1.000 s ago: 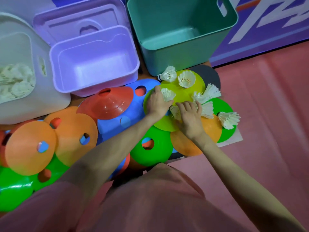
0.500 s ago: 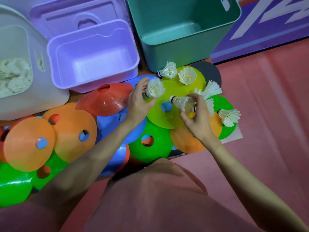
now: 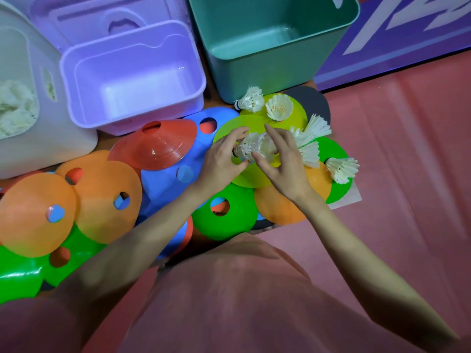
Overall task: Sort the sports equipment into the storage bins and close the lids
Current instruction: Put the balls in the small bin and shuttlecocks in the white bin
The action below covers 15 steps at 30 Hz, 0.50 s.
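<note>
My left hand (image 3: 221, 159) and my right hand (image 3: 283, 161) meet over a yellow-green disc cone (image 3: 226, 131). Between them they hold white feather shuttlecocks (image 3: 254, 147) pushed together, cork end toward my left fingers. Several more shuttlecocks lie loose on the cones: one beside the teal bin (image 3: 251, 100), one upright (image 3: 279, 108), two fanned at right (image 3: 309, 138), one far right (image 3: 341, 169). Flat disc cones in orange (image 3: 102, 200), red (image 3: 155, 146), blue (image 3: 175, 179) and green (image 3: 234, 215) cover the floor.
An open purple bin (image 3: 132, 75) stands in front of its purple lid (image 3: 84, 19). An open teal bin (image 3: 267, 36) is at top centre. A white bin (image 3: 33, 103) at left holds shuttlecocks. Red floor mat lies to the right.
Each hand picked a shuttlecock off the cones, lifted it, and the hands have come together, joining the two shuttlecocks.
</note>
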Available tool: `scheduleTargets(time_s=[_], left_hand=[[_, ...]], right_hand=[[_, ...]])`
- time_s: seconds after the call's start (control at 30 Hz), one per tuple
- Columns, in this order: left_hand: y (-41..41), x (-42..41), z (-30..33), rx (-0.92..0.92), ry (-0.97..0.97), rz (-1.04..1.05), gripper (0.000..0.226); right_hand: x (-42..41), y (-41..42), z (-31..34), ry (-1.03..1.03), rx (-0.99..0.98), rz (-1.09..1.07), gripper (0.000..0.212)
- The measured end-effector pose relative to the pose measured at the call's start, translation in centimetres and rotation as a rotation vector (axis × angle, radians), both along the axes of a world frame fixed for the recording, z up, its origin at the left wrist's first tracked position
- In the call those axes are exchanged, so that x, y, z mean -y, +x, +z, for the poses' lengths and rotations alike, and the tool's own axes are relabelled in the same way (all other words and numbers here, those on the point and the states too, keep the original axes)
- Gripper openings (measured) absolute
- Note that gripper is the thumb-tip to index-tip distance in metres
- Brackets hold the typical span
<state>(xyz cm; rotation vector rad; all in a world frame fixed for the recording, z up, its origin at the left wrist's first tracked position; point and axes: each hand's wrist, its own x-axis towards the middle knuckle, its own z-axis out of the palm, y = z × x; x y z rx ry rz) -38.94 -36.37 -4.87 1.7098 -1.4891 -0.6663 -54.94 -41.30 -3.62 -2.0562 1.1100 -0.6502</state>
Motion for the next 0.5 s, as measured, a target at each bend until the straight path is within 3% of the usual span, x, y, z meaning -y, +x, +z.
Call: scheduleTargets(time_s=[0.23, 0.37, 0.5], left_hand=[[-0.7, -0.4, -0.5, -0.06, 0.044, 0.039, 0.064], [-1.0, -0.4, -1.0, -0.098, 0.066, 0.055, 0.064], [-1.1, -0.4, -1.0, -0.116, 0.082, 0.065, 0.063]], right_hand=[[-0.1, -1.7, 0.6, 0.079, -0.02, 0.085, 0.067], [-0.2, -3.6, 0.1, -0.005, -0.003, -0.212, 0.054], [0.7, -5.6, -1.3, 0.021, -0.21, -0.456, 0.062]])
